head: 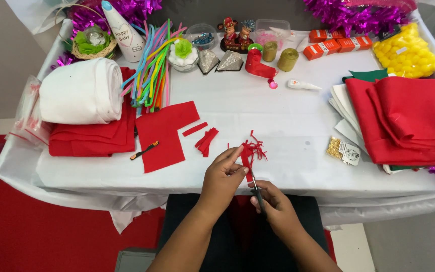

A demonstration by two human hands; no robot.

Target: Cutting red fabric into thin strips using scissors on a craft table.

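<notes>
My left hand (222,176) pinches a narrow strip of red felt (246,157) at the table's front edge. My right hand (276,204) grips small dark scissors (258,191), whose blades point up at the strip's lower end. Thin red felt trimmings (259,147) lie just beyond the strip on the white tablecloth (288,126). A cut red felt piece (164,133) lies to the left, with several short red felt strips (205,138) between it and my hands.
A white felt roll (81,90) rests on folded red felt at left. Coloured pipe cleaners (152,65), ribbon spools (288,59), small orange boxes (338,43), a bag of yellow pompoms (406,53) line the back. Stacked red felt (409,121) fills the right.
</notes>
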